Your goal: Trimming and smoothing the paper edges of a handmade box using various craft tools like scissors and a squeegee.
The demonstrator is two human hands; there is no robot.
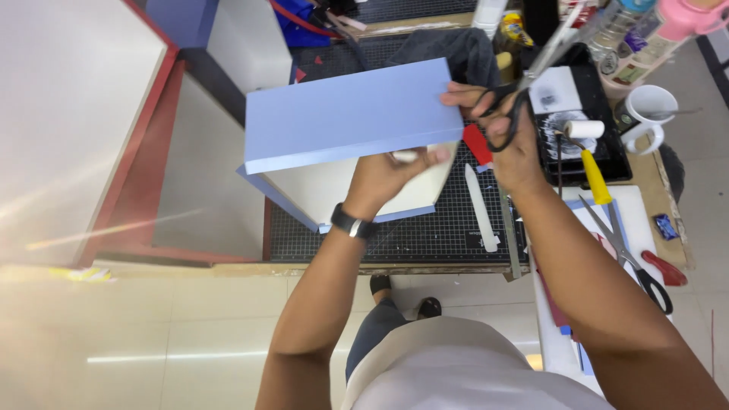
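A light blue box point(349, 114) with a white inner side is held tilted above a black gridded cutting mat point(425, 228). My left hand point(387, 171), with a black watch on the wrist, reaches under the box's lower right edge and pinches a small white piece there. My right hand point(505, 125) grips black-handled scissors point(531, 68), blades pointing up and to the right, while its fingers touch the box's right end.
A white bone folder point(482, 209) and a red scrap point(477, 144) lie on the mat. To the right stand a black tray with a paint roller point(585, 130), a white mug point(649, 114) and red-handled scissors point(645, 266). Red-edged white boards point(76, 129) lie at the left.
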